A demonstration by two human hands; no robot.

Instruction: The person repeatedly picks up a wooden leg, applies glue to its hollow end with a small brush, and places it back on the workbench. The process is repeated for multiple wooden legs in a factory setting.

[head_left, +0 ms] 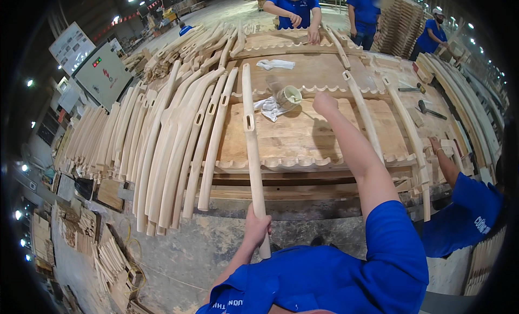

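Observation:
My left hand [257, 226] is wrapped round the lower end of a long pale wooden post [253, 151], which has an oblong slot partway up. The post leans away from me, its far part over the workbench [319, 131]. Over the bench's middle, my right hand [325, 104] is closed in a fist on a thin stick [306, 100]. The stick's far end is at the mouth of a small tub [292, 94] with pale contents; whatever tip it has is hidden. A crumpled white cloth [272, 108] lies beside the tub.
Many wooden posts [186, 119] are stacked at the left. Scalloped wooden strips [294, 162] run across the bench. Two posts [361, 111] lie to the right, with mallets [430, 110] beyond. A co-worker's arm [447, 165] reaches in at right; another person [294, 11] works opposite.

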